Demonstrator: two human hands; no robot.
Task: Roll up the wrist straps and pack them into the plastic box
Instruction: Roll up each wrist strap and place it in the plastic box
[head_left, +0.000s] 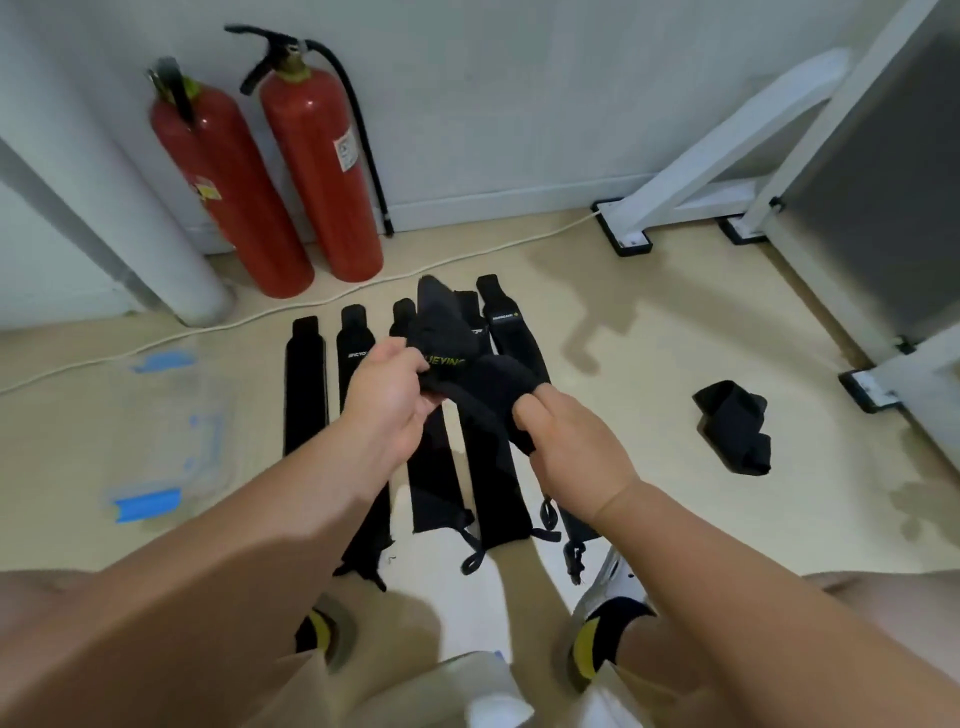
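With left hand and right hand clenched round limp black fabric wrist strap, risks a slack roll unravelling before reaching clear blue-clipped plastic box.

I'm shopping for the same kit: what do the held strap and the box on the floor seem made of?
Wrist strap: matte black fabric, possibly elastic; it folds limply between left hand and right hand. Plastic box: clear plastic, likely rigid; floor shows through, blue clips.
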